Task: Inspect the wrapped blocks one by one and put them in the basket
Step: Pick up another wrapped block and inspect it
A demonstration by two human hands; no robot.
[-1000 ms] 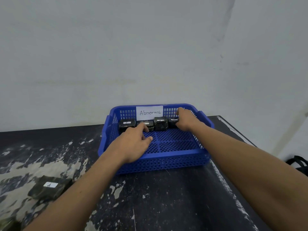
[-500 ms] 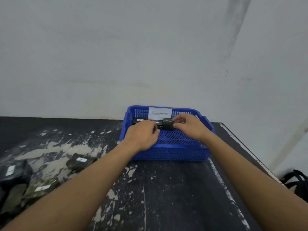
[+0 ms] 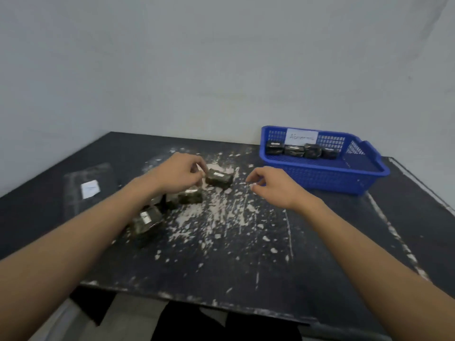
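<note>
A wrapped block [image 3: 219, 178], dark with a small white label, lies on the black table [image 3: 246, 254] left of the blue basket [image 3: 320, 177]. My left hand [image 3: 178, 174] is at the block's left end with fingers curled. Blur hides whether it grips the block. My right hand [image 3: 269, 184] hovers to the block's right, loosely curled and holding nothing. Several wrapped blocks [image 3: 299, 150] stand in a row along the basket's back wall under a white paper label [image 3: 302, 137]. More blocks [image 3: 189, 196] [image 3: 145, 217] lie under my left forearm.
A blurred dark flat tray [image 3: 88, 190] with a white slip lies at the far left. Scratched white paint patches cover the table's middle. The table's front edge [image 3: 197, 297] is close to my body, and the right edge runs behind the basket. A bare wall stands behind.
Both hands have left the basket and moved left to the loose blocks on the table. The view has turned left, so the basket now sits at the right.
</note>
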